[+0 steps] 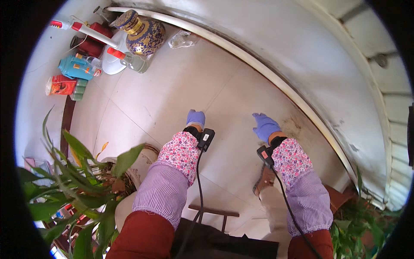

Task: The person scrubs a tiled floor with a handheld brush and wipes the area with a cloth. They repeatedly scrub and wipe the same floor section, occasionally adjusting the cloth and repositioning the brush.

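Both of my hands wear thin purple gloves and reach out over a pale tiled floor (181, 87). My left hand (196, 118) is seen from the back, its fingers foreshortened and mostly hidden, so its grip is unclear. Over to the right, my right hand (266, 126) has its thumb apart from the fingers and holds nothing. A black strap with a small cabled box sits at each wrist, the left box (206, 140) and the right box (265, 156). Floral and striped sleeve covers reach up both forearms.
A blue-and-gold vase (147, 35), a clear bottle with a red cap (137, 63) and a turquoise jug (75, 68) stand at the upper left. A potted plant (129, 162) is at lower left. A pale pipe (258, 64) runs along the wall base. My shoe (266, 178) shows below.
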### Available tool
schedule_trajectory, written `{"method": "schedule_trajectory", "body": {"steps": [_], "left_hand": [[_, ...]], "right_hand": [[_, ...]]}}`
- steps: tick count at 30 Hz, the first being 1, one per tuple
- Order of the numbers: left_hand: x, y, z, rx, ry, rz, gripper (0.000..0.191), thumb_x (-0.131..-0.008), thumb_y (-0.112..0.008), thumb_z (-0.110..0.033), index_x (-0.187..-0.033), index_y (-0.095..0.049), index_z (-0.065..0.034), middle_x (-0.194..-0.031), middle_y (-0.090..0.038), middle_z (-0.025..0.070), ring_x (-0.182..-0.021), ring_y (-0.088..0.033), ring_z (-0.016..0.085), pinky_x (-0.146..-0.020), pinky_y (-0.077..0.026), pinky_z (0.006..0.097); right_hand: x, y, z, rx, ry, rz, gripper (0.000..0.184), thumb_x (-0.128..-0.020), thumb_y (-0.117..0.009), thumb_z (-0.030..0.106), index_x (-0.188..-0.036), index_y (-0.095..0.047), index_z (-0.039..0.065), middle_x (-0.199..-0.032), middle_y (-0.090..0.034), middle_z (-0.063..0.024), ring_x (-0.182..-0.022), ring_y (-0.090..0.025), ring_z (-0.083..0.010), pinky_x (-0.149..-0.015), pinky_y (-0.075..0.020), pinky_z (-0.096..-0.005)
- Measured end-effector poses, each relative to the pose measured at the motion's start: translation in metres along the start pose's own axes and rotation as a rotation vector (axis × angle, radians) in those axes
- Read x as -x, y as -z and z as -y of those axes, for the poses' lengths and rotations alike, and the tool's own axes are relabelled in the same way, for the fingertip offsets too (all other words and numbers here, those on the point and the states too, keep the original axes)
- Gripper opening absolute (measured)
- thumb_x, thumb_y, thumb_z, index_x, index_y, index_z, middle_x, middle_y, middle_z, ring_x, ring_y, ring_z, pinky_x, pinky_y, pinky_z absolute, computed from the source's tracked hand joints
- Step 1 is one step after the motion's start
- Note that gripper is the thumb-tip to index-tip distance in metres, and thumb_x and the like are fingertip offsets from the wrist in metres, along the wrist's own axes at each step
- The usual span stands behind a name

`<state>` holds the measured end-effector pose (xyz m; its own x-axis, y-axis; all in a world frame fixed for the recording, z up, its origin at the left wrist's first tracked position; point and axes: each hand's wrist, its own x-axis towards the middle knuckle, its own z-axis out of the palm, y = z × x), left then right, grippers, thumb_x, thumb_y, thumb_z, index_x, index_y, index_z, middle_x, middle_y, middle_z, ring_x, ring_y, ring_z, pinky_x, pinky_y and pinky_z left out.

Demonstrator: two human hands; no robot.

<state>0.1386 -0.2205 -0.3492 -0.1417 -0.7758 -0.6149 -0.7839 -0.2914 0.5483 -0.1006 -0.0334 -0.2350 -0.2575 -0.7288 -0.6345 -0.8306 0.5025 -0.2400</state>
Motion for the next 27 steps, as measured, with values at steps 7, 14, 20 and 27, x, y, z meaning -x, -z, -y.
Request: {"method": "schedule_trajectory", "body": {"steps": [7,14,20,27], "left_hand": [[-0.066,0.033,-0.054,-0.165,-0.22,-0.349,0.076,-0.085,-0.062,-0.033,-0.147,-0.03,-0.0021,-0.149,-0.033,0.0268,-0.137,-0.036,0.038,-0.113,-0.029,0.0429],[-0.179,0.059,-0.136,-0.383,-0.511,-0.493,0.086,-0.087,-0.059,-0.044,-0.153,-0.017,-0.0079,-0.158,-0.016,0.0226,-0.145,-0.018,0.04,-0.116,-0.02,0.0508],[-0.254,0.084,-0.187,-0.531,-0.544,-0.481,0.089,-0.087,-0.054,-0.055,-0.155,-0.014,-0.0147,-0.16,-0.008,0.0202,-0.147,-0.007,0.042,-0.118,-0.011,0.0532],[-0.298,0.083,-0.194,-0.444,-0.345,-0.384,0.108,-0.076,-0.059,-0.068,-0.155,-0.011,-0.0129,-0.16,-0.009,0.021,-0.148,-0.004,0.039,-0.119,-0.006,0.05]], "right_hand": [[-0.121,-0.007,0.023,0.11,0.022,-0.295,0.074,-0.087,-0.06,0.048,-0.148,-0.033,0.015,-0.149,-0.037,-0.0179,-0.139,-0.032,-0.0379,-0.11,-0.0309,-0.0517],[-0.155,-0.037,0.025,0.176,0.119,-0.534,0.076,-0.09,-0.054,0.047,-0.15,-0.028,0.01,-0.149,-0.036,-0.018,-0.143,-0.02,-0.0453,-0.115,-0.0133,-0.0562],[-0.153,-0.033,0.024,0.191,0.164,-0.534,0.076,-0.089,-0.055,0.049,-0.149,-0.032,0.009,-0.146,-0.038,-0.0194,-0.14,-0.024,-0.048,-0.114,-0.0176,-0.0589],[-0.154,-0.033,0.024,0.194,0.187,-0.548,0.075,-0.088,-0.055,0.05,-0.147,-0.034,0.008,-0.144,-0.04,-0.0209,-0.138,-0.026,-0.0501,-0.112,-0.0198,-0.0614]]}}
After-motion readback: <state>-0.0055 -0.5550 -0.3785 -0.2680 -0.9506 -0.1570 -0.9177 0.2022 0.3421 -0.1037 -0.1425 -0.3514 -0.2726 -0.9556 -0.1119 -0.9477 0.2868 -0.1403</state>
